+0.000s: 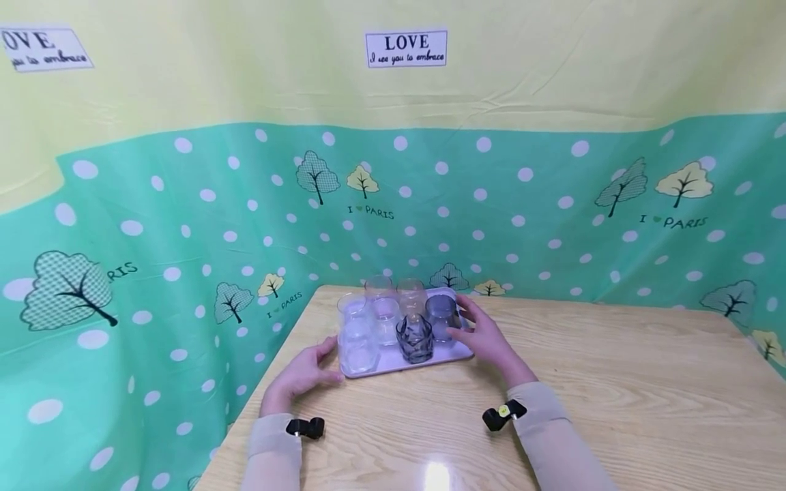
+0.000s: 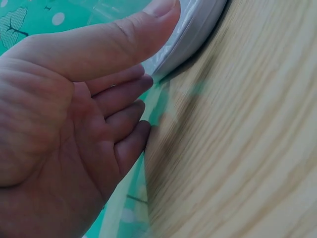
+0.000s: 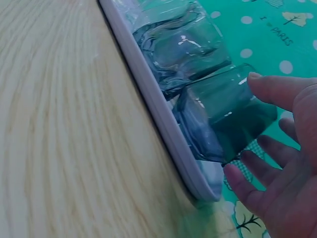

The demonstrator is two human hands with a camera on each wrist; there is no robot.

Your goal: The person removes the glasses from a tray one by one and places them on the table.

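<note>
On the wooden table, a pale tray [image 1: 393, 365] holds several glasses. Clear glasses [image 1: 358, 341] stand at its left, a dark patterned glass [image 1: 415, 339] near the front edge, and a smoky glass [image 1: 442, 317] at the right. My left hand [image 1: 303, 372] is at the tray's left front corner; in the left wrist view its thumb lies over the tray's edge [image 2: 190, 37], and contact cannot be told. My right hand [image 1: 485, 337] is beside the smoky glass [image 3: 225, 114], thumb and fingers spread around it, the thumb tip at its rim.
The wooden table top [image 1: 614, 382] extends to the right of the tray and in front of it. A green and yellow curtain [image 1: 522, 225] with dots and printed trees hangs behind the table and along its left side.
</note>
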